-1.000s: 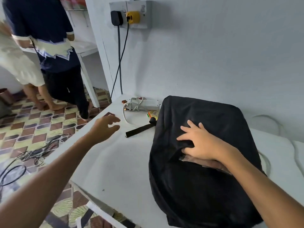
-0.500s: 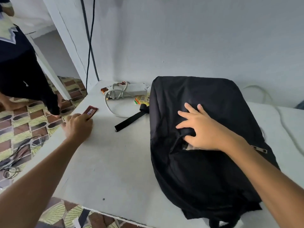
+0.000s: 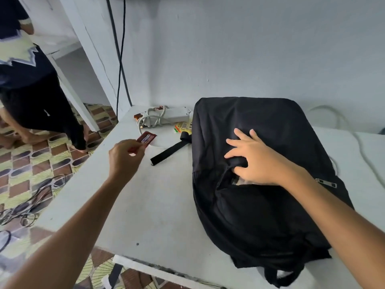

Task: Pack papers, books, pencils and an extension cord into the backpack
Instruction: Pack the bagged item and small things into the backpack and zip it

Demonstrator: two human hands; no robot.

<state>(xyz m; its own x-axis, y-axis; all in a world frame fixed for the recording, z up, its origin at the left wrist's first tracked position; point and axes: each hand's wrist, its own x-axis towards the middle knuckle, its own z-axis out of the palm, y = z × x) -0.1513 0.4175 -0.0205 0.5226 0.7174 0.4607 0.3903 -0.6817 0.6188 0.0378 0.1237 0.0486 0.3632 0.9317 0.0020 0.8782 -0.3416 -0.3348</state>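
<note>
From my feed, the fingers [image 3: 133, 150] of the left hand [image 3: 125, 159] are curled, pinching one end of a small red packet [image 3: 145, 139], which is lifted just above the bench [image 3: 145, 205] near its left edge. The packet's free end points toward the extension cord [image 3: 166, 117], a white strip with its cable wound around it, lying at the back of the bench close to the wall [image 3: 250, 49].

The right hand [image 3: 256, 161] rests on the black backpack [image 3: 270, 205]. Its fingers [image 3: 235, 140] are spread over the upper panel, while the thumb hooks under the edge of the zip opening and holds the fabric up, so I read that as a grip on the bag. Something pale and shiny shows inside the opening just under the palm; I cannot tell what it is. A metal zip pull [image 3: 326, 183] lies on the bag to the right of the wrist.

The backpack lies flat on the bench, filling its right half. A black strap [image 3: 170, 151] trails from its left side across the bench, and a yellow pack [image 3: 183, 127] sits between the bag and the cord, partly hidden by the bag.

On the tiled floor [image 3: 41, 163] at left, another person [image 3: 31, 90] stands beside a tangle of dark cables [image 3: 31, 205].
</note>
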